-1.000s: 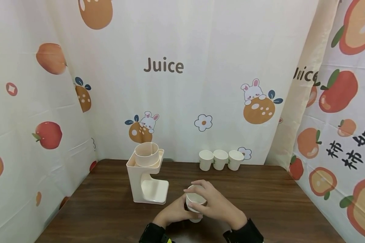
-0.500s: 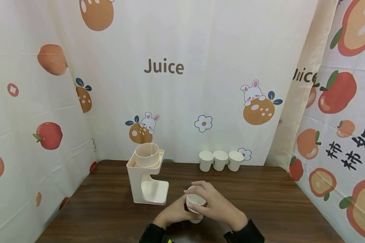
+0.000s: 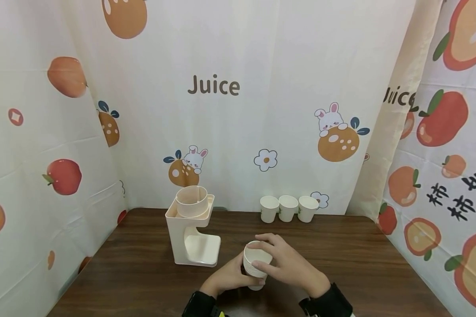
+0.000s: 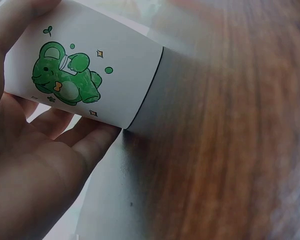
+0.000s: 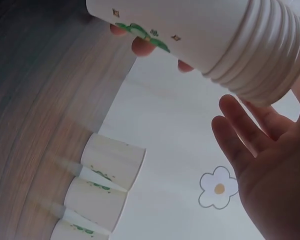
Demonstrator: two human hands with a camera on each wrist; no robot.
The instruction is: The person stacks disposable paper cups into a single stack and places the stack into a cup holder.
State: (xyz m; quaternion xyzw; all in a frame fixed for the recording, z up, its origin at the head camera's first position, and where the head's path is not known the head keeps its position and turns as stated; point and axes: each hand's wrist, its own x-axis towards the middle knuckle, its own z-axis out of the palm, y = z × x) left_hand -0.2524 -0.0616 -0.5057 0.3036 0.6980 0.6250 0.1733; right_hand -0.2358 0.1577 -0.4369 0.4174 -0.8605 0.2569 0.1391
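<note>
A nested stack of white paper cups (image 3: pixel 257 266) with a green bear print stands near the table's front, slightly tilted. My left hand (image 3: pixel 231 276) grips the stack's lower part. In the left wrist view its fingers wrap the printed cup wall (image 4: pixel 115 65). My right hand (image 3: pixel 287 259) is at the top of the stack, its fingers loosely spread around the rims. The right wrist view shows several ridged rims (image 5: pixel 270 55) close together, with fingertips just beside them. Whether the right thumb touches the rim is hidden there.
A cream juicer-like machine (image 3: pixel 178 233) with a round top and a flat base plate stands left of the hands. Three white paper cups (image 3: pixel 287 208) stand in a row at the table's back edge. Behind the dark wooden table (image 3: pixel 135 264) hangs a fruit-printed curtain (image 3: pixel 238 123).
My right hand has shifted slightly right and up, and the top of the cup stack has leaned slightly right. My left hand has stayed almost still on the stack.
</note>
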